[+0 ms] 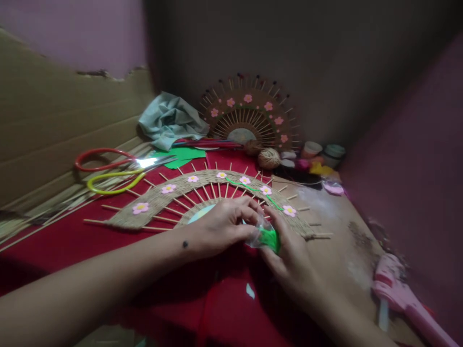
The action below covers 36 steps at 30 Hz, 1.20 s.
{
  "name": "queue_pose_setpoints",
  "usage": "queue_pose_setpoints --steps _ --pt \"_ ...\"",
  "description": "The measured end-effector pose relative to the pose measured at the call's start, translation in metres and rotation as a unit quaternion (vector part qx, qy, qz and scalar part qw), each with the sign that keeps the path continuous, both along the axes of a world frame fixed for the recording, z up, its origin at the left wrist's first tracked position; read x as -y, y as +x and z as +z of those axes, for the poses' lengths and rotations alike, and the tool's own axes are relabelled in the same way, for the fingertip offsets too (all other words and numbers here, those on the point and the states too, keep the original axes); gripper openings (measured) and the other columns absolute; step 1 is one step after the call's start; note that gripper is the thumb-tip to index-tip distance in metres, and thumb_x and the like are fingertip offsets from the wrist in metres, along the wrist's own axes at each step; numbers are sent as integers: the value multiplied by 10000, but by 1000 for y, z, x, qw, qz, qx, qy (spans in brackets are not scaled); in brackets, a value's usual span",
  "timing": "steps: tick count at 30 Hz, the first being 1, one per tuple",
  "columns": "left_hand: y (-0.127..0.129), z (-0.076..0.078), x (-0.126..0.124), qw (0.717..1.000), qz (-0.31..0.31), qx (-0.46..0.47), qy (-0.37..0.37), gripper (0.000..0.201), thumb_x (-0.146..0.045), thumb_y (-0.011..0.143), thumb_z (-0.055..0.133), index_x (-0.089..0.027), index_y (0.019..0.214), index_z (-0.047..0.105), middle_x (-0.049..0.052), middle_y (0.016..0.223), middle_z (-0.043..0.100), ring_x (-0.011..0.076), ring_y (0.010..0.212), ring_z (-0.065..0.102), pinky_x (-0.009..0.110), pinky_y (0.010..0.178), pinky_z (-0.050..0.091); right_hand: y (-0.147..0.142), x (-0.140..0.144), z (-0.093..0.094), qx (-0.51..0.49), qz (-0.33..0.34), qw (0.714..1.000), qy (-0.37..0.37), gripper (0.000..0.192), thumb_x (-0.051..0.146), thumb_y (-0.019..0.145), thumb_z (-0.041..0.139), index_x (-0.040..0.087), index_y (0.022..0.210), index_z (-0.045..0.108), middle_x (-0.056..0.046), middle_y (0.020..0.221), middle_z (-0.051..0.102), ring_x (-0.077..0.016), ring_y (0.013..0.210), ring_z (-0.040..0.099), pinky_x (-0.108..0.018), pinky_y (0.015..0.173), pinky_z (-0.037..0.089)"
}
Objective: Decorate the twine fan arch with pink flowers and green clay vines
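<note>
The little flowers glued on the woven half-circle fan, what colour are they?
Pink petals with yellow centres, on the jute-wrapped stick fan; a flower shows best in the head view.

**Home craft corner**

I logged a makeshift hobby worktable: red felt sheet point(90, 241), scissors point(119, 166), twine ball point(269, 158), small paint pots point(321, 150), pink glue gun point(405, 294), a finished stick-and-flower fan point(253, 118), and cardboard point(54, 130) propped against painted walls.

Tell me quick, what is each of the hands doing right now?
Left hand: fingers closed, pinching the small clear packet of green material.
Right hand: closed on the same packet from below, beside the twine fan.
</note>
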<state>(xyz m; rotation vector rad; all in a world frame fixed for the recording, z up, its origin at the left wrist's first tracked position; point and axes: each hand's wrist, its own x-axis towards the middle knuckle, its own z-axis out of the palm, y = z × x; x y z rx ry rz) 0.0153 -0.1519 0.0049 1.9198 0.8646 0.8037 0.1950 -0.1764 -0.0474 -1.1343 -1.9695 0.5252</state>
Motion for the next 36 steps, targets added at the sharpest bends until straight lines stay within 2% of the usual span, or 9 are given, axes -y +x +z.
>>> queue_pose_setpoints --steps 4,9,14,17,20,25,29,33,36 --pt "0 -2 -1 998 -14 -50 40 157 -94 785 651 -188 878 734 11 984 609 127 926 580 236 852 422 2 0 0 2 -4 1000 -31 604 212 777 481 68 1352 368 -207 1169 636 -286 978 661 -418 777 561" --pt "4 -11 2 992 -49 -47 103 89 -131 818 629 -159 830 713 44 1016 599 142 939 580 250 851 438 1 0 4 -8 5 999 -50 596 188 762 502 97 1337 379 -182 1209 617 -274 1054 630 -422 859 536" --pt "10 -19 6 984 -20 -38 171 142 -110 839 528 -141 799 661 72 997 574 152 897 567 284 812 458 -3 4 10 20 29 999 -39 539 123 751 468 137 1289 437 -141 1194 631 -236 1047 633 -389 886 531" --pt "8 -14 5 995 -15 -24 91 133 -116 809 537 -150 745 648 63 1035 572 158 927 568 288 817 470 -3 5 9 35 25 999 -33 561 155 770 468 88 1324 408 -180 1180 631 -262 1050 632 -420 881 533" --pt "3 -5 3 996 -13 9 -84 92 -160 776 596 -151 704 651 59 1049 602 175 936 590 275 776 489 -1 3 7 28 12 998 -52 585 208 803 462 89 1369 374 -202 1224 608 -308 1083 613 -490 881 520" --pt "-9 6 -4 945 -9 177 -275 53 -182 746 660 -142 748 693 80 1115 641 190 913 635 278 779 505 1 0 10 -4 -3 997 -72 572 181 785 473 123 1352 419 -177 1261 596 -306 1123 592 -496 911 500" --pt "-12 10 -9 913 -4 272 -303 186 -145 745 643 -76 896 726 130 888 712 166 742 652 248 680 519 1 -1 12 -14 -11 997 -74 546 188 782 480 118 1322 447 -174 1202 631 -297 1067 619 -488 887 506" --pt "-11 13 -10 888 -18 348 -300 148 -100 793 591 -52 849 719 138 842 721 165 671 665 232 575 536 1 -2 12 -11 -22 997 -76 518 221 792 502 138 1302 467 -164 1151 650 -298 1027 628 -487 865 502" --pt "-11 16 -9 858 16 405 -316 138 -27 779 581 -80 797 706 104 762 721 172 656 683 193 476 521 1 -2 14 -11 -27 996 -78 473 222 794 517 168 1263 500 -137 1141 655 -284 1028 626 -468 876 496"
